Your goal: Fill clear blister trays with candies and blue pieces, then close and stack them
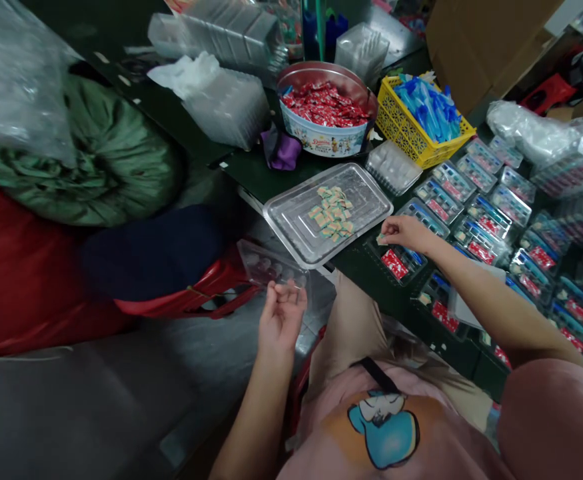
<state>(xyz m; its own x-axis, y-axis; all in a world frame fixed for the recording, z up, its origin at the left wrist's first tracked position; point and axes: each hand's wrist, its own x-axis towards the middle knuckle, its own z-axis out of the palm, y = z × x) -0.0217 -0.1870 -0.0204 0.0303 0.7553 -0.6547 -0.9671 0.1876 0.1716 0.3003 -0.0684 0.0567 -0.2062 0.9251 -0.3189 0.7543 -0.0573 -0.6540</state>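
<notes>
My left hand point(284, 313) grips the near edge of a clear plastic tray point(266, 263) with round hollows, held off the table's edge. My right hand point(405, 233) is closed in a pinch on a small pale green-and-cream piece point(382, 239). Right beneath it lies a clear compartment tray point(407, 270) holding a red patterned packet point(394, 264). Between my hands, a metal tray point(291, 217) bears a loose heap of similar small pieces point(332, 213).
Filled clear trays point(481, 240) spread in rows across the right. Behind the metal tray stand a round tin point(321, 141) of red packets and a yellow basket point(406, 133) of blue items. Stacked plastic trays point(231, 107) sit at the back; a red stool point(186, 300) is left.
</notes>
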